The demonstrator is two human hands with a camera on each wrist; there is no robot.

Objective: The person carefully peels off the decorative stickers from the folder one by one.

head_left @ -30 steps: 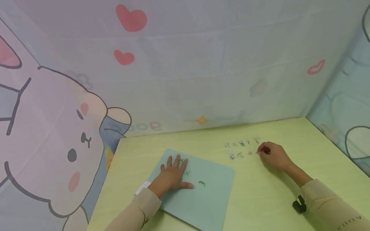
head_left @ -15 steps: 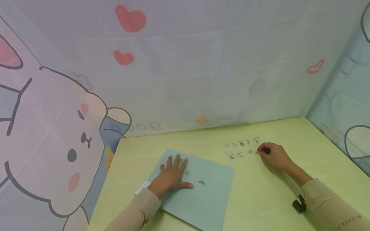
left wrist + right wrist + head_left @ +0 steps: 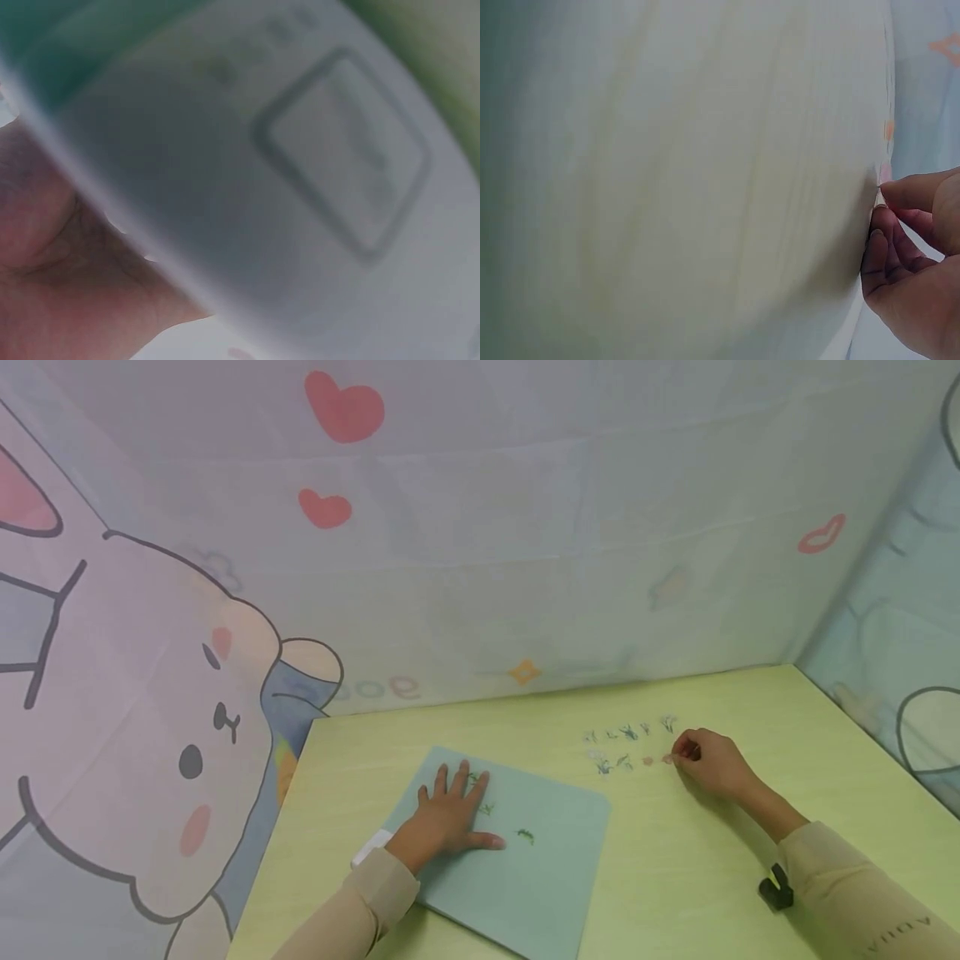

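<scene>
My left hand (image 3: 446, 818) rests with fingers spread on a pale blue-green board (image 3: 517, 893), in the head view. Small green leaf-like pieces, one a curved sprig (image 3: 525, 836), lie on the board beside that hand. Over the table to the right, my right hand (image 3: 712, 764) pinches a small pinkish piece (image 3: 667, 759) between thumb and fingertips, at the table surface. Just left of it lies a similar pinkish piece (image 3: 648, 761). In the right wrist view the fingertips of the right hand (image 3: 911, 251) meet, and what they hold is barely visible.
Two rows of small plant-like pieces, one a bluish tuft (image 3: 628, 732), lie left of and beyond the right hand. A black clip-like object (image 3: 777, 890) sits by the right sleeve. A printed cloth (image 3: 480, 568) rises behind the yellow-green table (image 3: 720, 893).
The right hand makes only slight movements at the same spot, and the pinkish piece at its fingertips shows more plainly now. The left hand stays on the board.
</scene>
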